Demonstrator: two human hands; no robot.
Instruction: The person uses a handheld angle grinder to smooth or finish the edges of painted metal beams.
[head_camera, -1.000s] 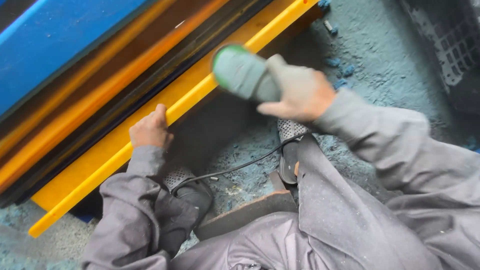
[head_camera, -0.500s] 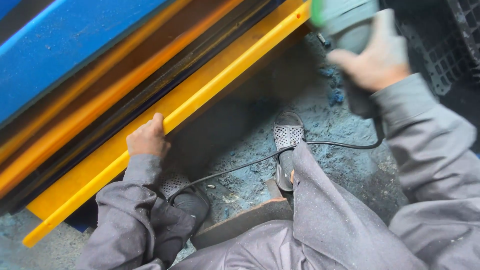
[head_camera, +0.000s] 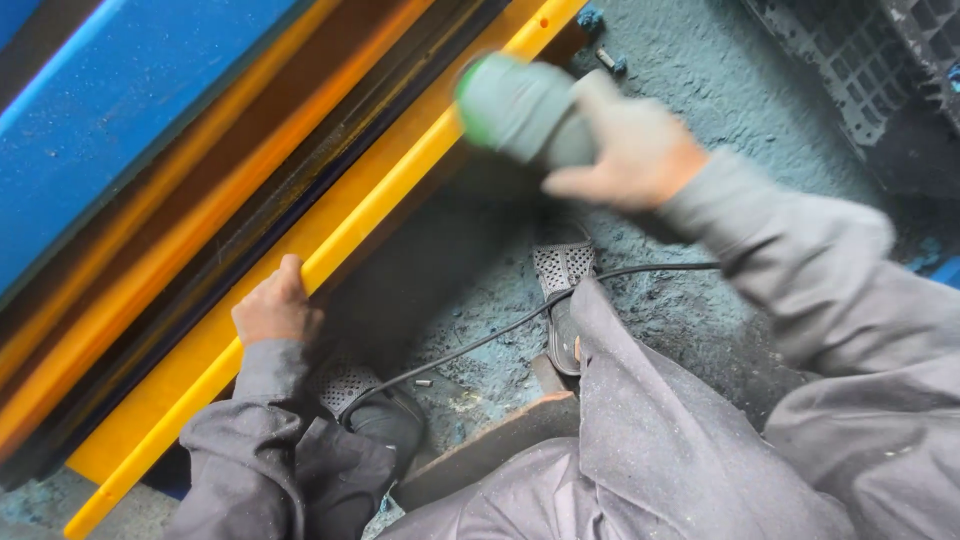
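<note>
My right hand (head_camera: 630, 150) grips a grey-green power tool (head_camera: 515, 105), blurred by motion, held just off the lower edge of a long yellow beam (head_camera: 330, 235) that runs diagonally under a blue panel (head_camera: 120, 110). The tool's black cord (head_camera: 500, 335) trails down across the dusty floor between my shoes. My left hand (head_camera: 272, 310) rests on the yellow beam's lower edge, fingers curled over it, holding nothing loose. Both arms wear grey sleeves.
Grey-blue dust covers the floor (head_camera: 700, 60). A dark plastic grid crate (head_camera: 850, 70) stands at the top right. Small bolts (head_camera: 606, 58) lie near the beam's upper end. My shoes (head_camera: 562, 270) and a wooden block (head_camera: 490, 440) sit below.
The right hand and tool swung up to the right half a second ago and have now come back left along the beam. The left hand has stayed on the beam.
</note>
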